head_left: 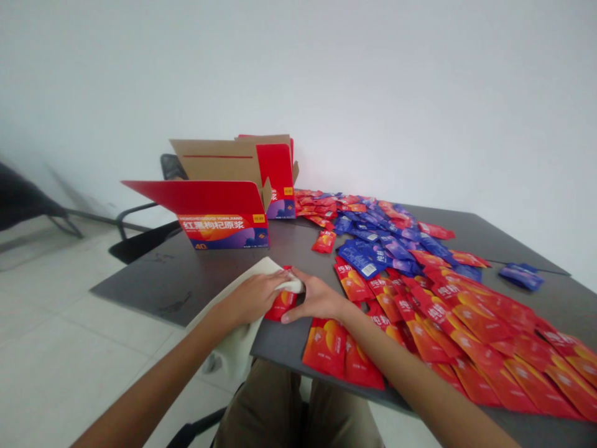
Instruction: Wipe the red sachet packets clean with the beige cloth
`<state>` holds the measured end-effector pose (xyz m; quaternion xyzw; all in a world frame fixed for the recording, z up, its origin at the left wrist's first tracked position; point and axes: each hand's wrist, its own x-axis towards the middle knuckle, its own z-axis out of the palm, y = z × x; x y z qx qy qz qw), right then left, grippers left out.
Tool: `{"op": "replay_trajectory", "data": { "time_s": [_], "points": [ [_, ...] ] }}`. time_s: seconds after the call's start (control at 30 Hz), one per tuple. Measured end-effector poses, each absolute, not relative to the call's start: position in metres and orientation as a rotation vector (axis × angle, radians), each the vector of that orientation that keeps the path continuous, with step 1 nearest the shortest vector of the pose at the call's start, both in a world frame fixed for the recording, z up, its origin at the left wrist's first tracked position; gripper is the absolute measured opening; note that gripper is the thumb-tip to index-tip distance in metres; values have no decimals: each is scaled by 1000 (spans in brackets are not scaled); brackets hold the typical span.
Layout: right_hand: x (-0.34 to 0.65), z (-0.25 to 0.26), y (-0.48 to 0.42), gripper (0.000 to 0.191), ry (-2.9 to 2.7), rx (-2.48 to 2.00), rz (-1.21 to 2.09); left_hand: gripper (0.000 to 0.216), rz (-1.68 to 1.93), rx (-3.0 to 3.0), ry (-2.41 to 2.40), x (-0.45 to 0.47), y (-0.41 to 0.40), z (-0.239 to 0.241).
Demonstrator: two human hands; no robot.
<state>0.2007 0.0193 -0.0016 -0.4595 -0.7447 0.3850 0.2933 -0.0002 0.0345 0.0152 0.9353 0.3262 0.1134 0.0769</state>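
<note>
At the table's near edge, a red pouch (pixel 282 305) with a yellow-orange print lies beneath both hands, partly hidden by them. My left hand (pixel 254 297) is closed on a pale cloth (pixel 236 348) and presses a fold of it against the pouch's upper part; the rest of the cloth hangs over the edge. With thumb and fingers curved around the pouch's right side, my right hand (pixel 319 297) holds it on the table. Just right of it, more red pouches (pixel 325 343) lie in overlapping rows under and beyond my right forearm.
An open red carton (pixel 224 229) stands at the back left, flaps up, with a second carton (pixel 278 177) behind it. Mixed red and blue pouches (pixel 373 233) are heaped across the dark table (pixel 153 274). One blue pouch (pixel 521 275) lies apart at right. Black chairs stand left.
</note>
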Motion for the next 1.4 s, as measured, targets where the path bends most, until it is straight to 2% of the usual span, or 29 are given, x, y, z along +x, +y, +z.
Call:
{"op": "replay_trajectory", "data": {
  "time_s": [0.2, 0.37, 0.7, 0.87, 1.1, 1.2, 1.3, 1.4],
  "points": [
    [199, -1, 20, 112, -2032, -1230, 969, 49, 250, 2905, 754, -2, 13, 10],
    [199, 1, 20, 98, -2045, -1147, 981, 51, 299, 2882, 846, 3, 25, 11],
    [199, -5, 21, 116, -2012, -1242, 961, 52, 287, 2930, 771, -3, 11, 8],
    [200, -5, 21, 119, -1978, -1263, 1012, 51, 332, 2853, 955, -2, 32, 15],
    [198, -6, 21, 117, -2015, -1246, 966, 52, 283, 2945, 739, -6, 10, 11],
    [198, -3, 20, 114, -2008, -1250, 969, 52, 340, 2875, 853, -7, 21, 11],
    [199, -3, 20, 120, -1972, -1280, 1014, 51, 357, 2837, 977, -6, 34, 13],
    [199, -5, 21, 122, -1988, -1262, 1013, 54, 315, 2899, 898, -7, 29, 12]
  ]
}}
